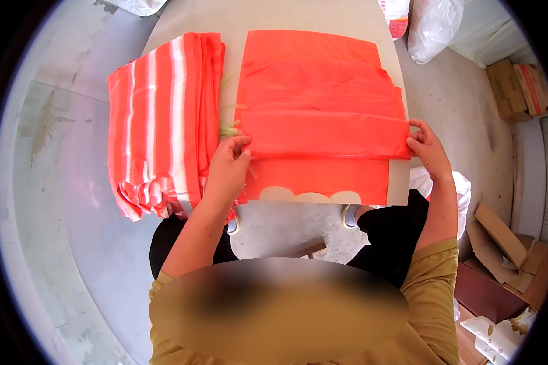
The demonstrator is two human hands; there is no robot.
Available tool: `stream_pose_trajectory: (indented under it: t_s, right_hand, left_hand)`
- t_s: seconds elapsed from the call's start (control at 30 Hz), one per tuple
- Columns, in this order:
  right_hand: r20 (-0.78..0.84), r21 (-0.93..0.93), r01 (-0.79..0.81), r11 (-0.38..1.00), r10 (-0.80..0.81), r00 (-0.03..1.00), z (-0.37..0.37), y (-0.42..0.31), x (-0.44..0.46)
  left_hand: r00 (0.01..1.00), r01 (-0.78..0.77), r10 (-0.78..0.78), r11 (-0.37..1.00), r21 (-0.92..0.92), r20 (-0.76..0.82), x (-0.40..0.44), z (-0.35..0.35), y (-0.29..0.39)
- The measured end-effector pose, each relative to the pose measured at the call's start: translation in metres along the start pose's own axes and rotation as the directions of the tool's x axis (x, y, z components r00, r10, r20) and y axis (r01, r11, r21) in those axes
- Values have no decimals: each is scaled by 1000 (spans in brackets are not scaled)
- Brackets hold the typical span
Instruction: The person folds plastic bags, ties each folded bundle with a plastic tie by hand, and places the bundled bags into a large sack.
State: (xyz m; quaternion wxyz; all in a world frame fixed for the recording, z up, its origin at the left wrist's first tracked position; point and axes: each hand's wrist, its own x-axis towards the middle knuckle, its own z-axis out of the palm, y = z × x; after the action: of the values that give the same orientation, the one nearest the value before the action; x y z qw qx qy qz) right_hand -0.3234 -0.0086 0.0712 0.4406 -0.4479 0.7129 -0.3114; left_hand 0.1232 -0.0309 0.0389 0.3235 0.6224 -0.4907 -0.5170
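Note:
A red plastic bag [323, 134] lies across the table in front of me, with a folded band running from side to side. My left hand [230, 163] pinches the left end of that band between thumb and fingers. At its right end, my right hand [429, 149] grips the edge the same way. More flat red plastic [313, 58] extends above the band, and a scalloped lower edge shows below it. Just left of my left hand sits a thick stack of red and white striped plastic bags [164, 115], their near ends bunched.
The pale table [310, 13] ends close to my knees. White plastic sacks [435, 30] stand beyond its far right corner. Cardboard boxes [506, 91] are by the right wall, and opened cardboard [502, 243] lies at the lower right. A glass-like sheet [67, 182] is at left.

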Motion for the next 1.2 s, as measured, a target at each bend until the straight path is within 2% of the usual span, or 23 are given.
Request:
stream_pose_trajectory:
  t_s: [0.1, 0.27, 0.33, 0.43, 0.57, 0.67, 0.77, 0.97, 1.07, 1.2]
  right_hand:
    - [17, -15, -5, 1000, 5, 1000, -3, 2, 1]
    - [49, 26, 18, 999, -19, 999, -8, 15, 5]
    - [64, 38, 19, 999, -21, 998, -16, 31, 14]
    - [43, 86, -2, 996, -2, 999, -10, 13, 2]
    - [33, 149, 20, 989, -25, 999, -6, 13, 0]
    - [74, 205, -17, 979, 2, 997, -9, 26, 6]
    - [121, 170, -73, 983, 52, 991, -12, 15, 3]
    - [143, 168, -106, 980, 82, 986, -12, 9, 3]
    - [190, 196, -100, 975, 62, 980, -14, 16, 9]
    - [183, 193, -115, 974, 79, 980, -12, 18, 12]
  left_hand:
    - [992, -104, 98, 992, -70, -76, 5, 5, -12]
    - [995, -50, 58, 994, 102, -78, 4, 2, -4]
    - [991, -92, 107, 982, 164, -86, 7, 0, -11]
    - [981, -144, 170, 959, 243, -91, 14, -1, -21]
    - [993, -61, 75, 986, 153, -88, 13, -2, -15]
    - [987, -104, 129, 967, 233, -96, 12, 0, -8]
    - [970, -197, 233, 924, 328, -75, 18, -3, -19]
    - [973, -176, 209, 945, 276, -93, 17, -2, -19]
    - [964, -218, 256, 921, 323, -79, 21, -5, -25]
    - [969, -179, 223, 929, 323, -103, 16, -2, -14]
